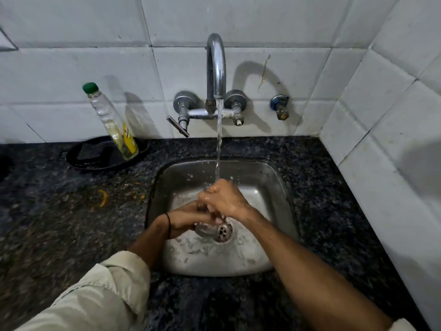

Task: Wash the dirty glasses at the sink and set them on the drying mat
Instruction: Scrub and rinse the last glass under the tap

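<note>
A clear glass (204, 229) lies tilted low in the steel sink (269, 177), just left of the drain (224, 231). My left hand (185, 219) wraps around its body from the left. My right hand (225, 199) is closed above the glass mouth, its fingers bunched at or inside the rim, and the stream of water (219, 139) from the chrome tap (216, 65) lands on its knuckles. Most of the glass is hidden by both hands. No drying mat is in view.
A dish-soap bottle (112, 123) with a green cap leans on the tiled wall, standing in a black round tray (78, 156) at the back left. Orange scraps (103, 198) lie on the dark granite counter (59, 223). A tiled side wall (393, 139) rises close on the right.
</note>
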